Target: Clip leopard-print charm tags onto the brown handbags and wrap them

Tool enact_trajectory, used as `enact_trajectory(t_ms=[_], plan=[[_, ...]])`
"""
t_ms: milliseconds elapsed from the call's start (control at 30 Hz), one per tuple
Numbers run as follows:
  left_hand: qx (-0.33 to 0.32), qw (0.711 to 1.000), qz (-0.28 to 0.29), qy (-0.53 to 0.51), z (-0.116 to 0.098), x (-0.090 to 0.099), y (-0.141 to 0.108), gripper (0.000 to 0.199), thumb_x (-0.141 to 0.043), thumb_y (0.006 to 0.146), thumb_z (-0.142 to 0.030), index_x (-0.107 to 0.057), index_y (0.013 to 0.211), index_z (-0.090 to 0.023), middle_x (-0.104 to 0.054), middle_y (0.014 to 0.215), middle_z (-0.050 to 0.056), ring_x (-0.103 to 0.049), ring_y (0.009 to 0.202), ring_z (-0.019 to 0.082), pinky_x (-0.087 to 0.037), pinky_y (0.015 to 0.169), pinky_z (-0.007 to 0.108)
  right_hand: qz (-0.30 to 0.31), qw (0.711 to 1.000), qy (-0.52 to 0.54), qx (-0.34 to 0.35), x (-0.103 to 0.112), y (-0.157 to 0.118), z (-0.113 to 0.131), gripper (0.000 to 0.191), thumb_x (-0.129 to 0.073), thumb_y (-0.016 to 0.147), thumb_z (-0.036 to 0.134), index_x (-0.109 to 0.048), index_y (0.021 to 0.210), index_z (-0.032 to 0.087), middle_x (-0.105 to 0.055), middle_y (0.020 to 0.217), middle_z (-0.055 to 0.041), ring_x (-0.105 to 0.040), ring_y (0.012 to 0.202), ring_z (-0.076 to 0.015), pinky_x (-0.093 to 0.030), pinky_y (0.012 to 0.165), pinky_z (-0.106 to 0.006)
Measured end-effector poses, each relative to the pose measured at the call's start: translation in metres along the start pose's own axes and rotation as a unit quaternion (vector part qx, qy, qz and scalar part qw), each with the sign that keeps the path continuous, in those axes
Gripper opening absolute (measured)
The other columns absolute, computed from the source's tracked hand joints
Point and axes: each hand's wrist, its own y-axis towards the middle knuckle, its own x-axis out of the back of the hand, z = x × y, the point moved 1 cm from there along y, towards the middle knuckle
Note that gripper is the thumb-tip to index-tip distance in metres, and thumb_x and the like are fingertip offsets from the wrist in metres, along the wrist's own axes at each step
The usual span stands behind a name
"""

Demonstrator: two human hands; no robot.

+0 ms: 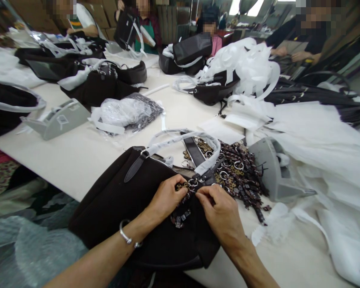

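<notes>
A black handbag [120,204] lies tilted on the near table edge, its handle [180,140] wrapped in white film. Near the handle's right end, my left hand [169,196] pinches a beaded bag charm [181,218] with gold-coloured links, which hangs against the bag's side. Close beside it, my right hand [220,210] has thumb and forefinger pressed together by the charm's ring; what exactly they grip is too small to make out. Behind my hands, a heap of similar charms [243,176] with silver rings spreads over the table.
Grey tape dispensers stand at right [271,172] and left [60,120]. White wrapping sheets [324,136] cover the right side. A plastic-wrapped bundle [129,112] and several black bags [99,84] lie farther back. Co-workers are across the table [300,44]. Bubble wrap [42,252] is at lower left.
</notes>
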Motion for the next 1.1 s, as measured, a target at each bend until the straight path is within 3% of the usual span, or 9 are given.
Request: enact_trajectory(t_ms=[367, 867, 1100], plan=[[-0.001, 1.000, -0.003, 0.025, 0.005, 0.000, 0.002, 0.011, -0.055, 0.077, -0.018, -0.064, 0.084, -0.016, -0.065, 0.075, -0.001, -0.057, 0.070, 0.014, -0.041, 0.066, 0.023, -0.015, 0.999, -0.025, -0.015, 0.004, 0.001, 0.003, 0.010, -0.056, 0.089, 0.017, -0.062, 0.082, 0.020, -0.061, 0.077, -0.0007, -0.057, 0.071, -0.0145, -0.041, 0.069, -0.028], [-0.002, 1.000, -0.012, 0.023, 0.008, -0.001, 0.002, 0.007, -0.056, 0.079, -0.022, -0.059, 0.083, -0.019, -0.061, 0.073, -0.003, -0.054, 0.067, 0.013, -0.039, 0.062, 0.022, 0.028, 0.997, -0.077, -0.016, 0.002, 0.008, 0.003, 0.014, -0.054, 0.089, 0.015, -0.060, 0.077, 0.020, -0.060, 0.076, -0.0020, -0.057, 0.071, -0.0163, -0.040, 0.069, -0.029], [-0.018, 0.999, -0.025, 0.014, 0.008, -0.001, 0.002, 0.004, -0.056, 0.078, -0.020, -0.054, 0.081, -0.019, -0.056, 0.072, -0.004, -0.051, 0.067, 0.012, -0.037, 0.061, 0.021, 0.054, 0.997, -0.053, -0.011, -0.002, 0.018, 0.000, 0.013, -0.057, 0.088, 0.016, -0.060, 0.077, 0.020, -0.061, 0.078, -0.0022, -0.059, 0.074, -0.0167, -0.041, 0.072, -0.029]])
